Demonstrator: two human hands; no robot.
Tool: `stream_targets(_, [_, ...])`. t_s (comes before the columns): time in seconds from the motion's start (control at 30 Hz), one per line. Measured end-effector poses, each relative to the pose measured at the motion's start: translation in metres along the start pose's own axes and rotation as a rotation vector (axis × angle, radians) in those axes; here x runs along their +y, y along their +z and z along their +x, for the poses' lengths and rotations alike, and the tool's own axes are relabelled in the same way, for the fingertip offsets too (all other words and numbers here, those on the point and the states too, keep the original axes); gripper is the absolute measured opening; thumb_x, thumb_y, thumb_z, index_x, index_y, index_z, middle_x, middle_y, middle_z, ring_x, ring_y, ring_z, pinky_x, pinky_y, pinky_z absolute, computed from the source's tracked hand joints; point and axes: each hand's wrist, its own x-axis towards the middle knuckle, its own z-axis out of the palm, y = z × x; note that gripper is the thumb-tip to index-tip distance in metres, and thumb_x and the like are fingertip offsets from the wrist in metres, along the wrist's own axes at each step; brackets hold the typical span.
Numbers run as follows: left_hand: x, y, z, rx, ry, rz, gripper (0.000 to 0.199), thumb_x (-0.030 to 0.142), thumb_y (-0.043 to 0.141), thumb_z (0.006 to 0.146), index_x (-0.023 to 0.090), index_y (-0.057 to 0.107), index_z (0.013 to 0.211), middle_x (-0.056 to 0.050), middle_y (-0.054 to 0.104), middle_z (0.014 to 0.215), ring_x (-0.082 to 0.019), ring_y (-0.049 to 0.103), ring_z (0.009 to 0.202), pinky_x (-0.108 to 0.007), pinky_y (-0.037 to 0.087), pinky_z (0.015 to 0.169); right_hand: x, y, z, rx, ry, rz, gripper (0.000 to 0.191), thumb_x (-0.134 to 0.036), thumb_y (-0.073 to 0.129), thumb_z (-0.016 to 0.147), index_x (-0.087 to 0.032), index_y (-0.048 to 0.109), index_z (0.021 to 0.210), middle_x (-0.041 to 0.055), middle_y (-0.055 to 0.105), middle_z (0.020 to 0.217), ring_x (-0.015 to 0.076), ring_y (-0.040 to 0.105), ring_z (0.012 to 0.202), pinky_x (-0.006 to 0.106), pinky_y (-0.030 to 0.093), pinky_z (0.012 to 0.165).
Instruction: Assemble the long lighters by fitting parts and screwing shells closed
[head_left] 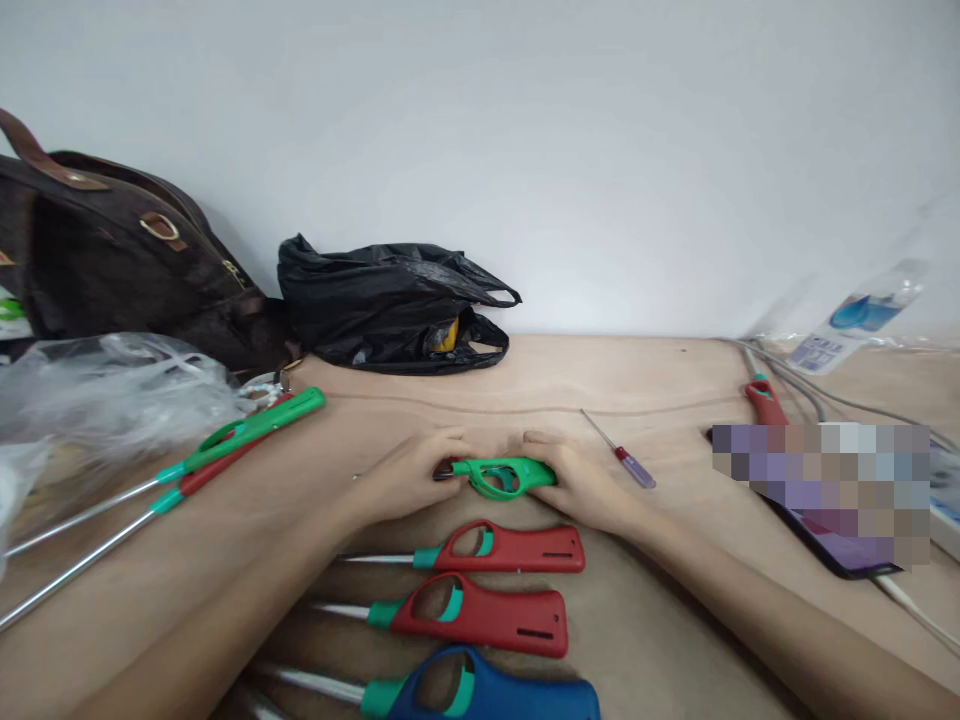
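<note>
A green gas lighter [519,474] lies crosswise between my two hands, its trigger loop turned towards me. My right hand [581,482] is closed around the handle's right end. At the left end, my left hand [420,470] is closed on a small dark reddish piece [444,469] at the lighter's front; whether that piece is part of the lighter I cannot tell. Nearer to me lie two red lighters [555,549] and a blue lighter [540,700], their metal tubes pointing left and partly hidden by my left forearm.
A small screwdriver [634,467] lies right of my hands. Farther right are a phone [817,540] with a cable, another red lighter [765,402] and a tilted plastic bottle [855,318]. Leftward are green and red lighters [255,428], clear plastic [127,395], a black bag [375,300] and a dark handbag [112,260].
</note>
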Motion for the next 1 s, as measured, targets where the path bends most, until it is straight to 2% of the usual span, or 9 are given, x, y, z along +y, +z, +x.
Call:
stream_targets(0.1, [0.0, 0.0002, -0.0004, 0.015, -0.007, -0.001, 0.028, 0.013, 0.05, 0.076, 0.02, 0.069, 0.096, -0.002, 0.067, 0.099, -0.02, 0.059, 0.093, -0.028, 0.047, 0.082, 0.0004, 0.0003, 0.0, 0.002, -0.004, 0.011, 0.021, -0.01, 0.057, 0.081, -0.02, 0.064, 0.098, 0.0042, 0.068, 0.101, 0.0208, 0.062, 0.094, 0.03, 0.046, 0.08])
stream_targets(0.23, [0.0014, -0.0027, 0.0, -0.035, 0.003, 0.053, 0.027, 0.012, 0.051, 0.076, 0.02, 0.07, 0.093, -0.002, 0.066, 0.093, -0.02, 0.06, 0.087, -0.027, 0.046, 0.078, 0.0029, 0.0027, -0.0012, 0.008, -0.023, -0.032, 0.026, -0.005, 0.055, 0.076, -0.02, 0.064, 0.095, 0.004, 0.067, 0.097, 0.0213, 0.062, 0.094, 0.031, 0.046, 0.08])
stream_targets(0.37, [0.0031, -0.0045, 0.0005, -0.048, 0.001, 0.095, 0.026, 0.012, 0.052, 0.075, 0.021, 0.071, 0.091, -0.001, 0.066, 0.091, -0.019, 0.06, 0.085, -0.027, 0.045, 0.075, 0.0044, 0.0048, -0.0028, 0.038, -0.034, -0.037, 0.039, -0.004, 0.055, 0.073, -0.021, 0.061, 0.108, 0.005, 0.067, 0.108, 0.0225, 0.061, 0.102, 0.034, 0.046, 0.084])
stream_targets(0.57, [0.0029, -0.0019, 0.0005, 0.012, 0.047, -0.037, 0.03, 0.013, 0.051, 0.075, 0.019, 0.067, 0.1, -0.002, 0.07, 0.101, -0.02, 0.062, 0.094, -0.029, 0.047, 0.083, 0.0037, 0.004, -0.0023, 0.034, -0.016, -0.039, 0.03, -0.006, 0.055, 0.074, -0.021, 0.063, 0.099, 0.0043, 0.069, 0.103, 0.0223, 0.062, 0.098, 0.033, 0.046, 0.083])
stream_targets(0.73, [0.0056, -0.003, 0.0012, 0.027, 0.039, -0.017, 0.027, 0.01, 0.052, 0.07, 0.018, 0.066, 0.091, -0.001, 0.07, 0.098, -0.019, 0.061, 0.09, -0.028, 0.046, 0.081, 0.005, 0.0047, -0.0016, 0.038, -0.002, 0.02, 0.023, -0.009, 0.056, 0.077, -0.021, 0.063, 0.095, 0.0041, 0.069, 0.1, 0.0217, 0.063, 0.094, 0.033, 0.046, 0.082])
stream_targets(0.87, [0.0061, -0.0034, 0.0003, 0.032, 0.026, 0.018, 0.017, 0.01, 0.053, 0.071, 0.017, 0.064, 0.08, -0.001, 0.067, 0.087, -0.017, 0.059, 0.08, -0.025, 0.044, 0.073, 0.0088, 0.0081, -0.0017, 0.061, -0.006, 0.041, 0.026, -0.007, 0.055, 0.076, -0.021, 0.063, 0.096, 0.0039, 0.069, 0.099, 0.0221, 0.063, 0.095, 0.033, 0.046, 0.082])
stream_targets(1.0, [0.005, -0.0024, -0.001, 0.006, -0.007, 0.126, 0.015, 0.011, 0.052, 0.073, 0.016, 0.065, 0.078, -0.002, 0.064, 0.086, -0.018, 0.059, 0.081, -0.026, 0.044, 0.073, 0.0096, 0.0093, -0.0018, 0.074, -0.004, 0.042, 0.024, -0.006, 0.056, 0.075, -0.021, 0.063, 0.093, 0.0037, 0.069, 0.097, 0.0218, 0.062, 0.094, 0.032, 0.045, 0.082])
